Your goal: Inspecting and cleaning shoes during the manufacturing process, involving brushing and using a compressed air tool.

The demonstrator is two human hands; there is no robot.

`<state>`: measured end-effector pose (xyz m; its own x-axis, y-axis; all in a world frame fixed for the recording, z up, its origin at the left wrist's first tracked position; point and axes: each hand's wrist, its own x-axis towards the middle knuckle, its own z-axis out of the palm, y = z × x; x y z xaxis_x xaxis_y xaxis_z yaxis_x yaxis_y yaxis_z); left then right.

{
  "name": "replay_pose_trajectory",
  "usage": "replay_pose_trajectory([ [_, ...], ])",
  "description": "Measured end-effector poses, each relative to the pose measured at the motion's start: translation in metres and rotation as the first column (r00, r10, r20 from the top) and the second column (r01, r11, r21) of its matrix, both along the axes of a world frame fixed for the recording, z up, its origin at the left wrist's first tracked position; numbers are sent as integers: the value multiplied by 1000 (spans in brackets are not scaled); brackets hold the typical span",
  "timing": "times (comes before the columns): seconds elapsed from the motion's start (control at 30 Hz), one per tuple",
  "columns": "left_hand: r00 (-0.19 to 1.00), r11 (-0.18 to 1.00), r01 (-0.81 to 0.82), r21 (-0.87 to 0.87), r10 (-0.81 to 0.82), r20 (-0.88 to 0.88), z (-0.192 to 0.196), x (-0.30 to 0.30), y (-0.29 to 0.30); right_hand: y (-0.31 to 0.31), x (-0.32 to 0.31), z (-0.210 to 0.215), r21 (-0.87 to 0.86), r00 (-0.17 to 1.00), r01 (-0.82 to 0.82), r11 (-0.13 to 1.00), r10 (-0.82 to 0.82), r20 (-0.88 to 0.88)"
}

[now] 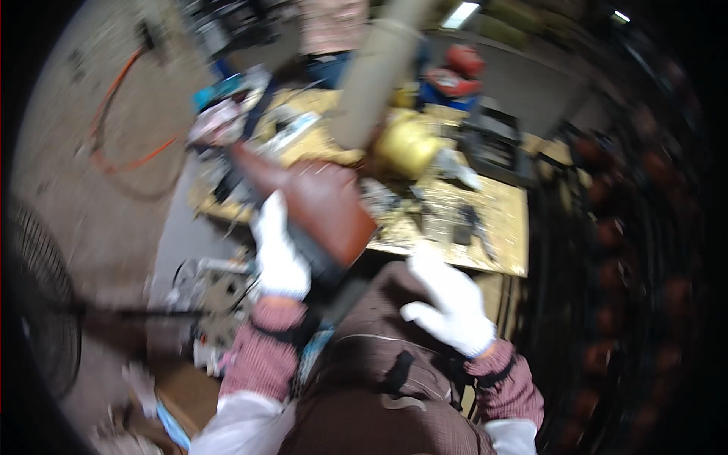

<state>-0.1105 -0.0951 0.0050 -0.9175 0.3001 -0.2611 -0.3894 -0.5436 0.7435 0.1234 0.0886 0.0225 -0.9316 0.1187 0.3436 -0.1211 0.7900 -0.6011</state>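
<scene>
My left hand (280,254), in a white glove, is closed on the dark lower side of a brown leather boot (322,197). The boot lies tilted over the front left of the worktable, its narrow end toward the far left, and motion blurs its outline. Part of my left hand's grip is hidden behind the boot. My right hand (453,303), also white-gloved, is held above my lap by the table's front edge. Its fingers are stretched and apart, with nothing in them.
The yellowish worktable (504,227) bears a yellow spool (409,144), small tools and scraps. A thick grey pipe (379,72) rises behind the boot. A fan (42,296) stands at left, an orange hose (98,125) lies on the floor, and dark racks (607,303) line the right.
</scene>
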Motion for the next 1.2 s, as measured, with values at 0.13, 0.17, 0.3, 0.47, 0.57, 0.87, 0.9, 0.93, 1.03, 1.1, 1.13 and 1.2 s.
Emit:
replay_pose_trajectory([
  [0.13, 878, 861, 479, 172, -470, -96, -18, 79, -45, -26, 21, -6, -190, 981, -195, 962, 193, -27],
  [0.17, 850, 861, 509, -17, -505, -151, -20, 86, -53, -38, 23, -3, -308, 969, -243, 920, 244, -36],
  [0.3, 704, 710, 671, 215, -700, 115, -6, 114, 2, -26, 71, 59, 9, 982, -52, 999, 49, 180],
  [0.47, 334, 339, 941, 11, -921, -201, 24, 124, 58, 5, 150, 169, 390, 867, 478, 787, -494, -65],
  [0.57, 388, 389, 921, 31, -908, -159, 8, 130, 58, 55, 159, 208, 351, 619, 762, 544, -770, -151],
  [0.87, 279, 453, 675, -582, -887, -367, 7, 122, 31, 254, 176, 203, 579, 145, 815, -14, -963, -228],
  [0.9, 458, 466, 802, -374, -881, -116, 12, 122, 26, 238, 187, 210, 608, 204, 794, 13, -948, -246],
  [0.93, 22, 439, 443, -781, -877, -481, -47, 94, 11, 217, 203, 211, 526, 176, 845, -99, -877, -447],
  [1.03, 647, 643, 760, 98, -762, -19, -34, 111, 12, 209, 275, 200, 490, -146, 810, -322, -920, -365],
  [1.1, 649, 647, 758, 81, -761, -1, -17, 123, 21, 197, 288, 195, 446, -155, 863, -237, -965, -212],
  [1.13, 617, 614, 787, 55, -784, -70, -21, 126, 20, 180, 268, 196, 479, -81, 858, -187, -969, -234],
  [1.2, 556, 558, 829, 32, -817, -153, -25, 129, 23, 129, 210, 183, 570, 177, 818, -77, -909, -377],
])
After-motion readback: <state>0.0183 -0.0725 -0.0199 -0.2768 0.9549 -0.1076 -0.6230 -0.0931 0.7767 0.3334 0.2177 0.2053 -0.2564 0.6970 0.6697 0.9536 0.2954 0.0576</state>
